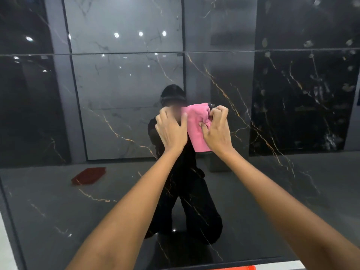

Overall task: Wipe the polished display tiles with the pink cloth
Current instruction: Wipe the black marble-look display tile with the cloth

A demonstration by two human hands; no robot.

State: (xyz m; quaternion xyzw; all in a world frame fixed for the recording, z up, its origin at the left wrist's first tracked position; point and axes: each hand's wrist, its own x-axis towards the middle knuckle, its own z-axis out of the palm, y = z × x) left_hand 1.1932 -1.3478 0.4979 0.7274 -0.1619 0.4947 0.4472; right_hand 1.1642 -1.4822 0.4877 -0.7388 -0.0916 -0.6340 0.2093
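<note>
Right at the centre of the frame, both hands work the pink cloth point(196, 129) in front of the polished display tile point(233, 191), a glossy black slab veined with gold lines. The left hand point(171, 129) lies at the cloth's left edge, thumb curled round that edge and the other fingers bent behind it, so it grips the fabric. The right hand point(217, 127) pinches the cloth's upper right corner, its fingers point(220, 111) clenched tightly on a bunched fold. Below both hands the cloth hangs down in a folded strip, its lower end at mid-frame.

A horizontal seam point(116, 53) crosses the upper part of the frame, dividing this tile from the one above. The gloss mirrors a kneeling person in dark clothes point(187, 191) at centre, rows of ceiling lights point(140, 33) at upper centre, and a red mat point(88, 175) at lower left. At the upper right, pale smudges point(307, 43) show on the surface. An orange strip point(231, 267) runs along the bottom edge.

No writing, brand or label can be read anywhere.
</note>
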